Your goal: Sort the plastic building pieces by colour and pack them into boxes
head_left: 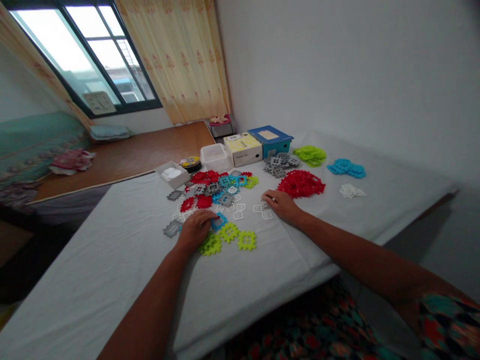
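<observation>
My left hand (196, 229) has its fingertips closed on the edge of a blue square frame piece (219, 221) with notched sides. Lime green interlocking plastic pieces (228, 231) lie just below and beside it, and a grey one (172, 229) is to its left. My right hand (281, 204) is pinched low over small white lattice pieces (267, 215); whatever sits between its fingers is too small to make out. Between the hands, more white pieces (238, 215) are scattered. Behind them a mixed heap includes red pieces (204, 201) and grey pieces (226, 199).
Sorted piles lie on the right: red (301, 183), grey (281, 162), lime green (310, 155), blue (346, 168) and white (351, 190). At the back stand a blue box (275, 145), a yellow-white box (247, 156), a clear tub (215, 159), a round tin (191, 164) and a white box (180, 177).
</observation>
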A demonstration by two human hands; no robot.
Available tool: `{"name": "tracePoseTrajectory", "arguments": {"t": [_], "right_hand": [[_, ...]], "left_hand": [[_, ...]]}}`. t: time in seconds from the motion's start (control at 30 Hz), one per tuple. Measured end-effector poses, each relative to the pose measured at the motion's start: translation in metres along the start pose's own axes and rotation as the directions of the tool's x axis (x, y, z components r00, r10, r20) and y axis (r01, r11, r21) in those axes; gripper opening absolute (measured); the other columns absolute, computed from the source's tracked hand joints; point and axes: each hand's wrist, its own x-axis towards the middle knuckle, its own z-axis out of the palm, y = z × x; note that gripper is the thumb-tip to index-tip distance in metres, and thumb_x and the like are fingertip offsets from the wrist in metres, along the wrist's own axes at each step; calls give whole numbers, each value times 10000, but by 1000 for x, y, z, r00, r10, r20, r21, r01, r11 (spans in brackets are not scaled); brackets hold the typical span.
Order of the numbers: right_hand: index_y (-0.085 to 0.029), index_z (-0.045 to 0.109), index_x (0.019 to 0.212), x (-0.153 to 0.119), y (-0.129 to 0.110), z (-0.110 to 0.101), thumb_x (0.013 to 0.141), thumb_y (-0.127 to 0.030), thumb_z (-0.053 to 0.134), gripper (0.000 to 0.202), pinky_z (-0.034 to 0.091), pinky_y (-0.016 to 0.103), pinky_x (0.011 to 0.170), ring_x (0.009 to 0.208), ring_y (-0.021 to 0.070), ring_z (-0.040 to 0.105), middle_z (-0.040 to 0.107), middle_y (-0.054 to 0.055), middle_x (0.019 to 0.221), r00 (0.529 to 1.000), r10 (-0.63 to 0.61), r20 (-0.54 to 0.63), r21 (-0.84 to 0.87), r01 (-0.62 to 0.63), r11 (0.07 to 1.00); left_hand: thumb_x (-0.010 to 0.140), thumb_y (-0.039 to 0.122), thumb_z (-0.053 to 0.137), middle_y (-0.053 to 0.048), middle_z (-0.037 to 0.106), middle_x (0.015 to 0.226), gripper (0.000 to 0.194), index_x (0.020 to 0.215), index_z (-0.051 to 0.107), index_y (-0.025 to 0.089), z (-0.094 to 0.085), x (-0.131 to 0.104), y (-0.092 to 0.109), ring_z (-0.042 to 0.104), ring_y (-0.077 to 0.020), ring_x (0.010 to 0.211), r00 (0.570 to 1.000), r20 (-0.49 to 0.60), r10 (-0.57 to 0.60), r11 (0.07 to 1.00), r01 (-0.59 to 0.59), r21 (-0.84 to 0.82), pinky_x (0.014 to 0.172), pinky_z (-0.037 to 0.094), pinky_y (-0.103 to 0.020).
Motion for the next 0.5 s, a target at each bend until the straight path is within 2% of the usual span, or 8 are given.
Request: {"name": "tracePoseTrajectory", "arguments": {"t": [0.1, 0.17, 0.23, 0.3, 0.4, 0.43, 0.5], "right_hand": [[-194, 693, 906, 0, 10, -22, 940, -336, 483, 256, 474, 288, 770, 831, 183, 641, 720, 52, 897, 995, 5, -102, 58, 1, 998], [-198, 700, 931, -4, 26, -43, 925, -365, 496, 263, 482, 301, 805, 869, 191, 652, 727, 55, 938, 972, 56, -229, 51, -45, 998], [-198, 700, 960, -14, 50, -68, 905, -388, 514, 271, 486, 318, 830, 887, 199, 659, 730, 57, 962, 911, 149, -385, 36, -147, 989], [-187, 698, 971, -30, 82, -93, 879, -404, 533, 288, 495, 336, 813, 850, 211, 667, 733, 69, 938, 819, 258, -513, 20, -289, 957], [-172, 695, 964, -63, 130, -128, 849, -401, 537, 300, 498, 352, 761, 791, 232, 667, 731, 93, 881, 689, 360, -629, -42, -492, 869], [-174, 694, 960, -74, 144, -137, 846, -394, 532, 296, 493, 354, 756, 798, 239, 666, 729, 100, 882, 668, 366, -647, -79, -537, 840], [-180, 694, 947, -92, 163, -151, 845, -374, 522, 279, 483, 359, 758, 817, 248, 660, 723, 107, 897, 666, 371, -647, -163, -596, 786]], "left_hand": [[819, 159, 459, -50, 728, 998, 315, 945, 738, 228, 0, 0, -1, 660, -204, 962, 1000, -7, 10, 1000, -10, 7, 921, 530, -389], [816, 159, 458, -50, 728, 998, 316, 947, 737, 229, -1, 0, -1, 662, -206, 960, 1000, -12, 20, 1000, -20, 7, 917, 533, -389], [813, 162, 458, -50, 728, 999, 314, 946, 735, 229, -2, 0, -2, 665, -206, 955, 999, -20, 26, 1000, -26, 9, 910, 537, -387], [818, 167, 457, -51, 728, 996, 311, 945, 735, 228, -2, 1, -2, 668, -206, 945, 999, -14, 34, 999, -34, 16, 895, 543, -382], [829, 182, 455, -52, 728, 998, 307, 948, 735, 227, -1, 1, -3, 669, -209, 948, 999, 0, 46, 999, -46, 27, 893, 543, -381], [828, 185, 457, -53, 728, 998, 306, 948, 735, 226, 0, 2, -4, 668, -211, 951, 999, 2, 49, 998, -49, 27, 898, 540, -382], [817, 183, 462, -53, 729, 993, 303, 939, 736, 226, 2, 2, -5, 668, -215, 955, 999, 2, 49, 998, -49, 25, 908, 536, -383]]}}
